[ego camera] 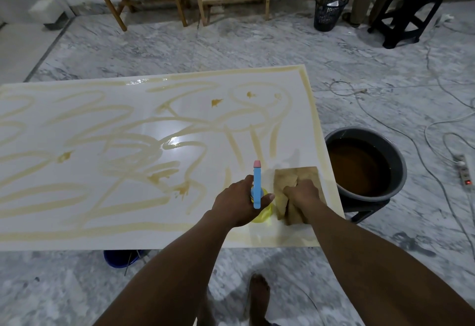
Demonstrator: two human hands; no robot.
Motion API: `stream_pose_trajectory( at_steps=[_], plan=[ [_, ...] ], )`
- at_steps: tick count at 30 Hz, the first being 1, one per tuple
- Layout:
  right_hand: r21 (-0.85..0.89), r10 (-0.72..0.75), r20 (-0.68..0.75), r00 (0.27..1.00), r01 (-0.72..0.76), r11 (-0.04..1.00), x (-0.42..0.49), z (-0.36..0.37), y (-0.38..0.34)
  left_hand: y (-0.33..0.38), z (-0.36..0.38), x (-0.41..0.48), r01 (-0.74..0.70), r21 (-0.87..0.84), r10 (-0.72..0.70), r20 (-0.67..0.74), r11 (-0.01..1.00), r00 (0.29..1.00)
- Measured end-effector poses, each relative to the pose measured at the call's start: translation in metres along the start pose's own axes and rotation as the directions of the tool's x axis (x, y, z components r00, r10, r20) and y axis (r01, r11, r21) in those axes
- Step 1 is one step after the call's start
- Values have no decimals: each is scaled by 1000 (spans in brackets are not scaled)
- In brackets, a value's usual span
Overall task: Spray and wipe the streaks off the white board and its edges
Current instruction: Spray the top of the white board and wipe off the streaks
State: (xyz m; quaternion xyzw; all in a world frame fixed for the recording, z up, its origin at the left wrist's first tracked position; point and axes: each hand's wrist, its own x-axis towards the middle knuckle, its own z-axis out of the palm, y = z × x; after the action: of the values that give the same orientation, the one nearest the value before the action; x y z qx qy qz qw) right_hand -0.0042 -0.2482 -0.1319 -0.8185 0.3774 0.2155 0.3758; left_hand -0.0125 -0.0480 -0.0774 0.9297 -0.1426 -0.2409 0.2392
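Note:
A large white board lies flat in front of me, covered in looping yellowish-brown streaks with a streaked band along its edges. My left hand grips a yellow spray bottle with a blue trigger head and pink tip, near the board's front right corner. Just to its right, my right hand clutches a tan cloth that lies bunched on the board. The bottle's body is mostly hidden behind my left hand.
A grey basin of brown water sits on a dark stool right of the board. A blue bucket shows under the front edge. Cables and a power strip trail on the marble floor; a black bin, black stool and wooden easel legs stand behind.

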Motion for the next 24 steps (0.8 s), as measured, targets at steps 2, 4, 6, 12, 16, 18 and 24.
stream_pose_trajectory(
  at_steps=[2,4,6,12,16,18,24],
  plan=[
    [37,-49,1,999,49,998,1,-2,-2,-2,1,1,4,0,-4,0,1000,1000],
    [70,-130,27,991,128,989,0,-9,-3,-2,1,0,2,2,-2,1,1000,1000],
    [67,-193,17,981,191,979,-1,-18,-1,-2,0,-1,-2,-6,2,-2,1000,1000],
    [-90,-226,-91,970,218,972,6,-48,19,3,-2,-3,21,-21,-21,3,1000,1000],
    [-179,-149,-114,982,127,976,9,-54,32,7,-4,-5,11,-16,-11,5,1000,1000],
    [-284,-156,-156,975,107,953,4,-49,37,7,-6,-6,10,-24,-10,-7,1000,1000],
    [-687,-524,-127,842,306,659,-10,-21,38,10,-8,-9,36,-40,-37,-16,999,999]
  ],
)
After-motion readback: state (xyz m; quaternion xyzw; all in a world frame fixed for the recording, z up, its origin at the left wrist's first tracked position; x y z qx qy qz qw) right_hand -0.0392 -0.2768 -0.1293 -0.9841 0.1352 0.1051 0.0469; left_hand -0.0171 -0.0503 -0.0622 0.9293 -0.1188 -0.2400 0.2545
